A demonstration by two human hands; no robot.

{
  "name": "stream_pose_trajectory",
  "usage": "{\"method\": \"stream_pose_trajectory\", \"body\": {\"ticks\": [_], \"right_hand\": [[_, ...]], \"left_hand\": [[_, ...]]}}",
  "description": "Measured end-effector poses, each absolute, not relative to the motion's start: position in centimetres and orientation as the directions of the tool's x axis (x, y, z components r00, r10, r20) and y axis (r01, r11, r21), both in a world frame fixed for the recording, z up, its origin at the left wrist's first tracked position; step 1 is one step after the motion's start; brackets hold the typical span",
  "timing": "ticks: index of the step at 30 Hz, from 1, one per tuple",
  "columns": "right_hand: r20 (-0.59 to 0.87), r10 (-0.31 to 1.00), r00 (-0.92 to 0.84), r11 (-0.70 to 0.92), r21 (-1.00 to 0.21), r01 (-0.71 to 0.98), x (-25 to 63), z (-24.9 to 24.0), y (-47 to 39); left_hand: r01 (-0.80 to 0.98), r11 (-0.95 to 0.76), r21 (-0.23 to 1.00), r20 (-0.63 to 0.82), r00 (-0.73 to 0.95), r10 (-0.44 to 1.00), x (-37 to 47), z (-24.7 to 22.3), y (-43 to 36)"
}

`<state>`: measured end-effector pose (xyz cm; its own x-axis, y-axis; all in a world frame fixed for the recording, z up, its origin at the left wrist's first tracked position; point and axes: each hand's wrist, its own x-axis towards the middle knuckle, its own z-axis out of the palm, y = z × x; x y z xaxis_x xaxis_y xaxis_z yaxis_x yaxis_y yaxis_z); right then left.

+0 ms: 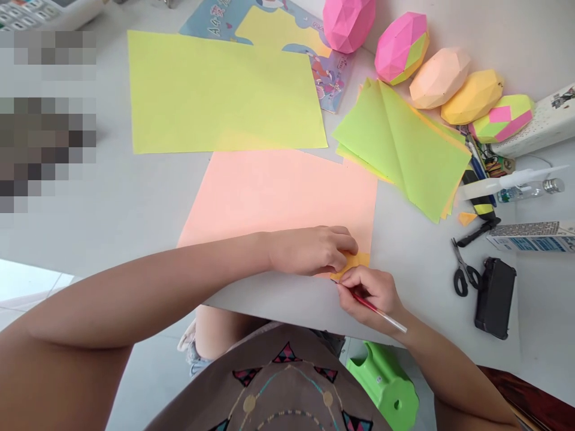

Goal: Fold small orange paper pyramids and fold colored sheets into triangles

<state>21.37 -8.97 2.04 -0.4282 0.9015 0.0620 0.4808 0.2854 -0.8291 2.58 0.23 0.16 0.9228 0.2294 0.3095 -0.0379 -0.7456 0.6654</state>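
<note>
With bent fingertips, my left hand (317, 248) presses a small orange paper piece (362, 260) down at the near right corner of a pink paper sheet (287, 191). My right hand (372, 290) grips a thin pen with a red barrel and clear end (372, 306). The pen's tip is at the lower left edge of the orange piece, close to the left hand's fingers. Part of the orange piece is hidden under both hands. A yellow-green sheet (224, 96) overlaps the far edge of the pink one.
Green and yellow paper sheets (404, 143) lie stacked at the right. Behind them sit several faceted paper shapes, one of them peach (440, 78). Scissors (462, 269) and a black case (495, 297) rest on the right. A green stool (381, 383) stands below the table edge.
</note>
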Motion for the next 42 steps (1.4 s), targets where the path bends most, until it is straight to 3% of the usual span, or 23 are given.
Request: {"method": "stream_pose_trajectory", "body": {"ticks": [18, 42], "right_hand": [[0.054, 0.912, -0.406, 0.271, -0.823, 0.499, 21.10, 1.73, -9.08], [0.050, 0.906, -0.420, 0.261, -0.847, 0.463, 21.09, 1.66, -9.08]], "left_hand": [[-0.043, -0.702, 0.711, 0.295, 0.924, 0.243, 2.55, 0.26, 0.22], [-0.068, -0.729, 0.681, 0.352, 0.904, 0.244, 2.60, -0.07, 0.12]]}}
